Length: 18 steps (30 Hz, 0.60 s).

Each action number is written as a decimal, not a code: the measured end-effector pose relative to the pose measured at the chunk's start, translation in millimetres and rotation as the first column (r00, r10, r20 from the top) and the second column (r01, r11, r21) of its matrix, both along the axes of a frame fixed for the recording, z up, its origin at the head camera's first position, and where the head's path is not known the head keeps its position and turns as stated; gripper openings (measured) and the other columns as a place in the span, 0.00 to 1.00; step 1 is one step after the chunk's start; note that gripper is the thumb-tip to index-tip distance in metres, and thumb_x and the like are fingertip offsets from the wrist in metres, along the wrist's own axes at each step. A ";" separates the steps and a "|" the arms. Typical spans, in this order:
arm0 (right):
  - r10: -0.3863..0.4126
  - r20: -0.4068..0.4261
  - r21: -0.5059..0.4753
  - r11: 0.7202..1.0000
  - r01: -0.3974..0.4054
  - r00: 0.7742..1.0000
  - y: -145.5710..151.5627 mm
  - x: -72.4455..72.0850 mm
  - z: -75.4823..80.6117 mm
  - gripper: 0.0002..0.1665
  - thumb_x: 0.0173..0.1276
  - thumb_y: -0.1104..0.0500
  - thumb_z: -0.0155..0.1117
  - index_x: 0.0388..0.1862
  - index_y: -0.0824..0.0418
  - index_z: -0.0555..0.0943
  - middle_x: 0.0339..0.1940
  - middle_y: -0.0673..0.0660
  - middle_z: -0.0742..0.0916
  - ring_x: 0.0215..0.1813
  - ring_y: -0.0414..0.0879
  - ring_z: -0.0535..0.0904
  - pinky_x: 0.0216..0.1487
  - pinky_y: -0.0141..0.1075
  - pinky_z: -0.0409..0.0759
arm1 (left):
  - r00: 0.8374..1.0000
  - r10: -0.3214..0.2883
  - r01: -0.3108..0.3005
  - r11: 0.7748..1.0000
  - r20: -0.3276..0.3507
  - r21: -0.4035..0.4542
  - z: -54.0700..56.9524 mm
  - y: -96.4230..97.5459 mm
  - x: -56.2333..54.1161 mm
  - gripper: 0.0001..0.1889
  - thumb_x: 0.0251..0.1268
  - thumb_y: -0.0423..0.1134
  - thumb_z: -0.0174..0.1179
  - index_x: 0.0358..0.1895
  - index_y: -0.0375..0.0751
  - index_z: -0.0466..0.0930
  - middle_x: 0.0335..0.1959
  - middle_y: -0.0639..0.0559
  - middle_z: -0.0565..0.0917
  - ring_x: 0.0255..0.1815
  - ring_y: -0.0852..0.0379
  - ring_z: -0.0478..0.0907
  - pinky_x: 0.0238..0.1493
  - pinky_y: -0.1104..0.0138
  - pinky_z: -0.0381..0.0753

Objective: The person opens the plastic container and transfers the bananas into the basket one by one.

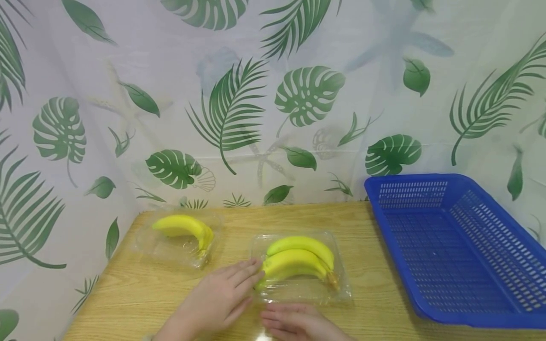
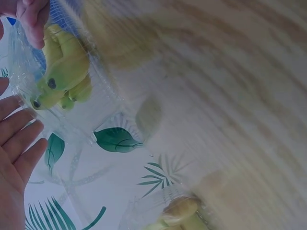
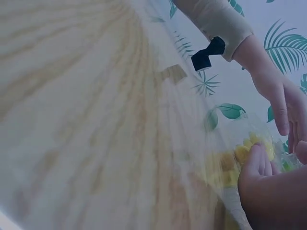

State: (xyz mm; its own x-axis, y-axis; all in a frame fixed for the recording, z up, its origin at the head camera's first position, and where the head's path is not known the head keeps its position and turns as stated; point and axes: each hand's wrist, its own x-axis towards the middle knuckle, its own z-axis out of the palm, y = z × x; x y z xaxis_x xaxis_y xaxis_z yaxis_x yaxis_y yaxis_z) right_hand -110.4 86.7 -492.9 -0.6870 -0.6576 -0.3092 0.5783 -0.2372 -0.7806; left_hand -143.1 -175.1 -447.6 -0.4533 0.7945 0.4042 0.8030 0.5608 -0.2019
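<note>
A clear plastic box [image 1: 298, 291] lies on the wooden table with a bunch of yellow-green bananas [image 1: 294, 263] inside. My left hand [image 1: 219, 296] is at the box's left side, fingers straight and fingertips right at its edge. Low in the head view, my right hand [image 1: 303, 323] is close by the near edge of the box, its fingers together and loosely bent. Neither hand grips anything. In the left wrist view the banana tips [image 2: 67, 72] show through the plastic, beside the spread fingers of the left hand [image 2: 17, 148].
A second clear box [image 1: 159, 251] holding bananas [image 1: 183, 222] stands at the back left of the wooden table [image 1: 136, 298]. On the right sits a blue plastic basket [image 1: 482, 319] with slotted walls. A leaf-print cloth [image 1: 256, 189] hangs behind the table.
</note>
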 end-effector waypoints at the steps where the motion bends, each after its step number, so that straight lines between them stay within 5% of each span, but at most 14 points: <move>1: -0.002 0.007 -0.008 1.000 0.002 1.000 -0.9 0.0 0.2 0.36 0.82 0.57 0.61 0.78 0.78 0.64 0.74 0.71 0.79 0.73 0.55 0.82 0.75 0.43 0.80 | 1.000 -0.005 0.005 1.000 0.005 0.001 -0.8 -0.4 0.0 0.31 0.65 0.47 0.70 0.70 0.42 0.80 0.72 0.45 0.82 0.72 0.50 0.81 0.70 0.58 0.84; 18: -0.019 0.028 -0.038 0.999 0.020 0.999 -11.6 2.3 2.3 0.33 0.83 0.55 0.60 0.75 0.76 0.69 0.70 0.67 0.83 0.67 0.49 0.86 0.73 0.39 0.82 | 0.997 -0.071 0.069 0.994 0.027 0.085 -4.2 -1.9 0.8 0.32 0.63 0.46 0.74 0.70 0.41 0.81 0.72 0.45 0.82 0.71 0.52 0.82 0.67 0.60 0.86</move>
State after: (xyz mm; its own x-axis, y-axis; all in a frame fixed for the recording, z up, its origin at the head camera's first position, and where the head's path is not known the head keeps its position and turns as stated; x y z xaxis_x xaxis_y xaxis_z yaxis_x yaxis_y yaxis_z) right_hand -108.2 75.1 -490.7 -0.6915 -0.6555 -0.3035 0.5946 -0.2780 -0.7544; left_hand -142.4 -177.0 -451.8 -0.4106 0.7884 0.4582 0.8457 0.5171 -0.1320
